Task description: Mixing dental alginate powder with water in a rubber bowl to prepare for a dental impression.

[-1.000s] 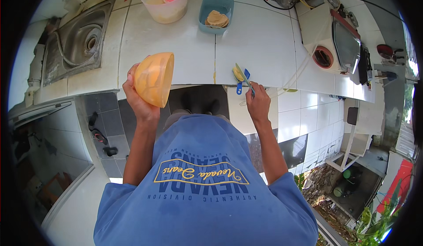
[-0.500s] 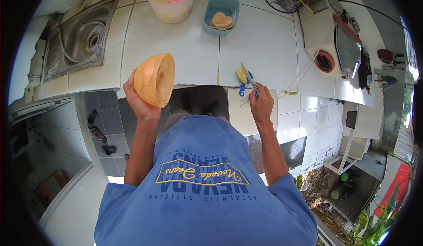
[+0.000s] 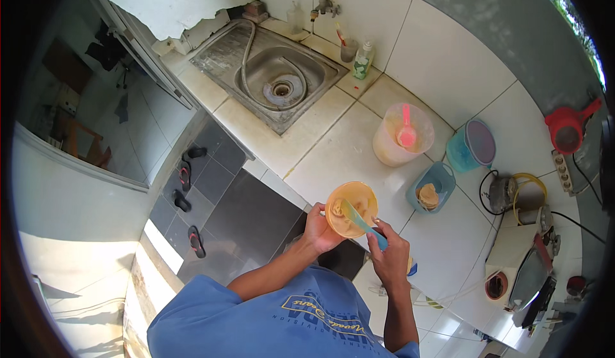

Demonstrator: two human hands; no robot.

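Note:
My left hand (image 3: 319, 232) is wrapped round the side of an orange bowl (image 3: 350, 184), which is tipped so its inside shows. A pale orange, paste-like mass coats the inside of the bowl. A spatula (image 3: 362, 223) with a blue handle and a yellow-green blade is gripped in my right hand (image 3: 391, 257). Its blade reaches over the rim and touches the mass. Partly hidden behind my right hand, a small blue and yellow item (image 3: 412, 267) lies at the counter's edge.
On the white-tiled counter (image 3: 339, 143) stand a clear tub (image 3: 388, 146) with a pink scoop, a blue basket (image 3: 442, 194) holding a tan lump, and a teal container (image 3: 462, 159). A sink (image 3: 256, 76) lies at the far left, a white machine (image 3: 506, 255) at the right.
The view has swung left toward the sink. The bowl has moved from the left to in front of me, its mouth now facing up. My right hand has brought the spatula into it.

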